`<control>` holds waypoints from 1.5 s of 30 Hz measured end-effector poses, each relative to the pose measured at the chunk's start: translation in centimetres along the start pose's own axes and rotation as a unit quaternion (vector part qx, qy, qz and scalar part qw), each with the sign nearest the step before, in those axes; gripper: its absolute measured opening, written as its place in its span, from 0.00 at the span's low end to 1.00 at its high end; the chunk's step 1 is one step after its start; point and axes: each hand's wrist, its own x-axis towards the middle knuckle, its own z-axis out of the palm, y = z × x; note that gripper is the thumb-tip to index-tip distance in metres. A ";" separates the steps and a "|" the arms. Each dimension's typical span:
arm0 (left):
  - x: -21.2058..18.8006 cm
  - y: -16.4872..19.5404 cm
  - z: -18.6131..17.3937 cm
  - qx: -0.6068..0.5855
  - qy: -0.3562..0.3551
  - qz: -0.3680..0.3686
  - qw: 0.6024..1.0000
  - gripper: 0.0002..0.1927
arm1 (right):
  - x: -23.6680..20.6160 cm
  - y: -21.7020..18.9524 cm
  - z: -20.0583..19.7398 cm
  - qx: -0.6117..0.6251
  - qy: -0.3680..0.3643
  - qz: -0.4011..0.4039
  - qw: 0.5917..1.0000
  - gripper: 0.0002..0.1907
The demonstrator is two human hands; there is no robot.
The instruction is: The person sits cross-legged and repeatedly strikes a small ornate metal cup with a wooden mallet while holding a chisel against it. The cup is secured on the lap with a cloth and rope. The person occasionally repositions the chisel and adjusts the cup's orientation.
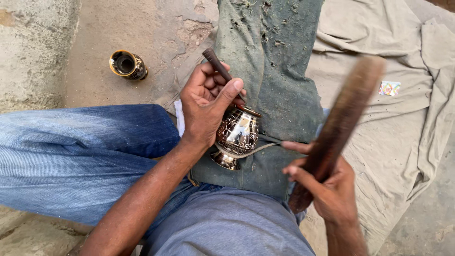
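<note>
Two hands busy: left hand grips chisel on brass pot; right hand clenches wooden mallet — strike squarely.

A small engraved metal pot is being steadied on a dirty green cloth laid over the lap. A thin dark chisel is pinched in the left hand, tip against the pot's rim. A blurred wooden mallet is gripped by the right hand. Another pot is lying on the floor nearby.
</note>
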 end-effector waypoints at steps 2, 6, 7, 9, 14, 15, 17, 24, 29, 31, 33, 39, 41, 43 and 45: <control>-0.2 0.8 -0.6 0.044 -0.034 0.004 0.998 0.16 | -0.4 1.1 -2.2 -0.017 0.067 0.018 0.997 0.29; -3.1 3.3 -3.2 0.263 -0.121 0.016 0.957 0.10 | -1.1 3.5 -5.2 -0.294 0.085 0.167 0.937 0.42; -4.2 3.7 -3.8 0.341 -0.144 0.025 0.929 0.09 | -1.5 3.8 -5.3 -0.352 0.078 0.207 0.910 0.44; -6.2 4.3 -4.8 0.454 -0.166 0.063 0.873 0.11 | -2.3 4.0 -4.5 -0.440 0.069 0.168 0.879 0.41; -8.0 4.6 -4.9 0.509 -0.187 0.039 0.839 0.20 | -1.7 0.3 0.3 -0.453 0.111 -0.290 0.835 0.21; -7.9 4.8 -4.7 0.540 -0.183 0.049 0.820 0.21 | -0.6 -0.9 1.2 -0.441 0.066 -0.345 0.826 0.21; -8.1 5.5 -4.2 0.574 -0.178 0.069 0.797 0.22 | 2.0 -3.4 3.1 -0.488 -0.045 -0.418 0.765 0.25; -12.4 6.1 -2.7 0.528 -0.349 0.243 0.735 0.15 | 6.6 -7.8 8.9 -0.632 -0.229 -0.506 0.540 0.29; -13.1 6.6 -3.8 0.564 -0.315 0.271 0.713 0.21 | 4.3 -7.2 8.0 -0.315 -0.077 -0.439 0.838 0.34; -12.9 6.5 -3.7 0.555 -0.349 0.286 0.699 0.21 | 3.7 -5.9 7.9 -0.317 0.014 -0.221 0.922 0.40; -12.5 6.0 -3.1 0.549 -0.305 0.335 0.702 0.22 | 3.6 -4.5 8.1 -0.356 0.058 -0.099 0.927 0.41; -10.5 3.1 -1.6 0.539 -0.188 0.285 0.770 0.20 | 3.9 -2.7 7.2 -0.326 0.006 -0.146 0.934 0.30; -9.9 2.6 -1.8 0.532 -0.190 0.285 0.774 0.19 | 4.3 -2.9 6.1 -0.148 -0.065 -0.152 0.975 0.29; -9.8 2.4 -1.8 0.530 -0.203 0.287 0.772 0.17 | 4.3 -2.7 5.5 -0.235 -0.006 -0.132 0.963 0.25; -9.7 2.2 -1.7 0.527 -0.200 0.298 0.770 0.16 | 4.1 -2.2 5.4 -0.320 0.023 -0.120 0.939 0.22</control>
